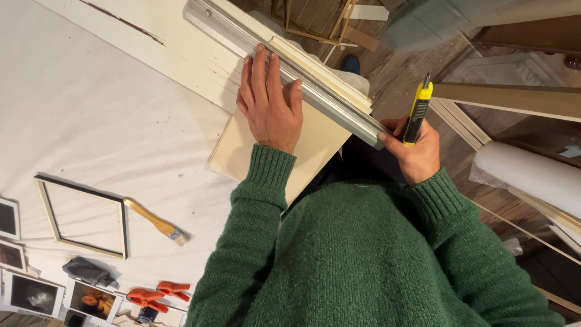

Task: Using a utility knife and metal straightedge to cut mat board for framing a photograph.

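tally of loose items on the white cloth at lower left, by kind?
Thin wooden picture frame: 1
Wooden-handled paintbrush: 1
Orange spring clamps: 2
Photo prints: at least 4; more are cut off at the edge
Total: at least 8

The left hand (268,100) presses flat on a long metal straightedge (290,72) laid across a cream board (315,145) on the white-covered desk (91,109). The right hand (414,151) grips a yellow utility knife (417,112) at the straightedge's near end. A wooden frame (85,218), brush (154,221) and orange clamps (157,293) lie nearby.
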